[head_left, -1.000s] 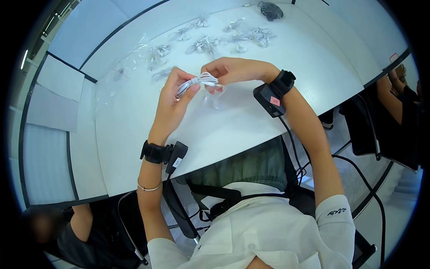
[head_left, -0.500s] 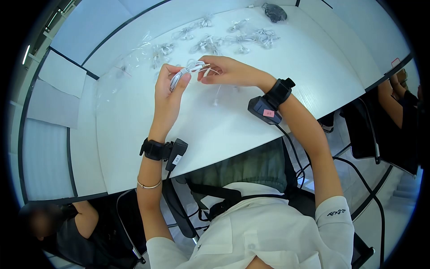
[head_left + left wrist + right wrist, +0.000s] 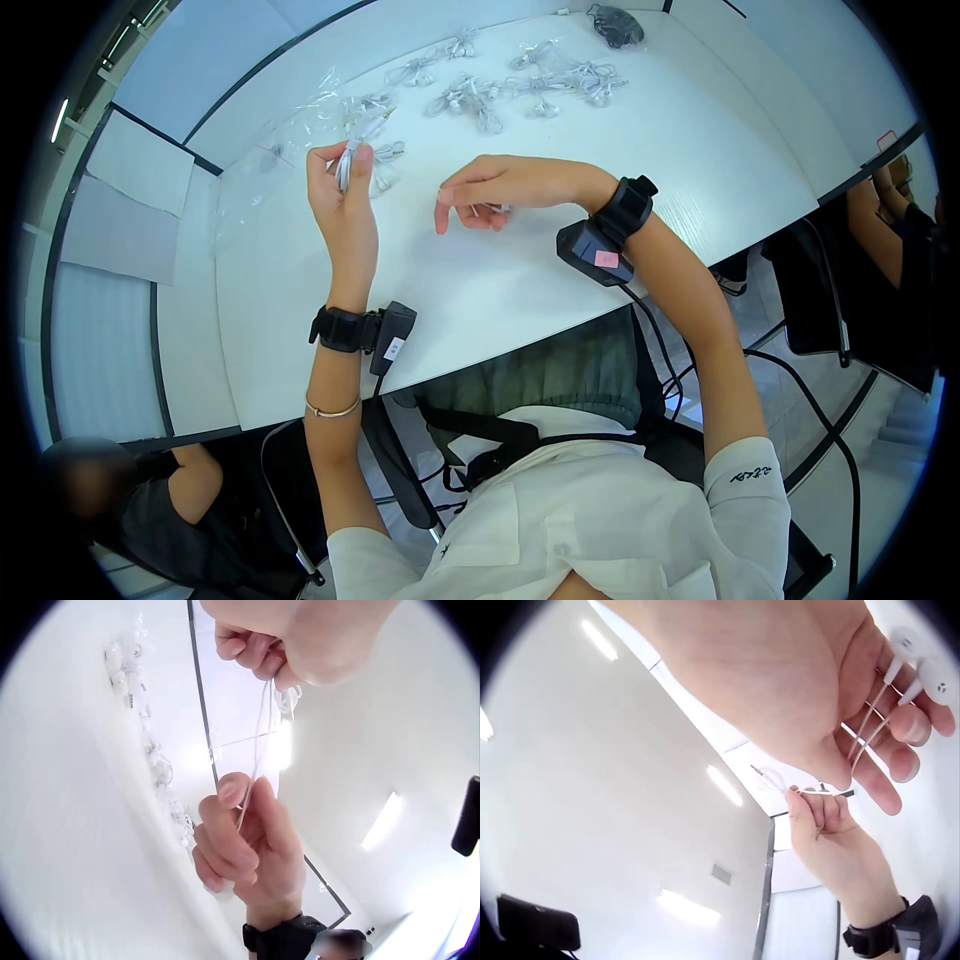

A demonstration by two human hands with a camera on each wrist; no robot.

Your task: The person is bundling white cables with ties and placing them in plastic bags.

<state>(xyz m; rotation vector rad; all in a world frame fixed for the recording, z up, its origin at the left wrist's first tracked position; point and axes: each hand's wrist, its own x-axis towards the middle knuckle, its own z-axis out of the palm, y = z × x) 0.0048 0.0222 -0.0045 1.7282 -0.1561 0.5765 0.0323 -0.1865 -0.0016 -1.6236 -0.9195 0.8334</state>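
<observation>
White earphones [image 3: 934, 681] held above the tabletop, between front and far edges: right hand [image 3: 492, 190] pinching the wires, left hand [image 3: 343, 210] gripping the coil! Beyond, bundled cables [image 3: 466, 96] toward the far edge, a dark bundle [image 3: 615, 27] by its right corner.

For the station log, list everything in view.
Table: one, white, centre.
Earphones: one pair, white, held above table.
Cable bundles: several, white, table's far half.
Dark object: one, blackish, far right corner.
Clear plastic: count unclear, transparent, table's left.
Partitions: several, pale, around table.
Chairs: several, black, beside table.
Ceiling lights: several, white, overhead.
Other people: two, dark-clothed, either side.
Wrist cameras: two, black, on wrists.
Bracelet: one, silver, left forearm.
Left hand: one, bare, holding earphones.
Right hand: one, bare, holding earphones.
</observation>
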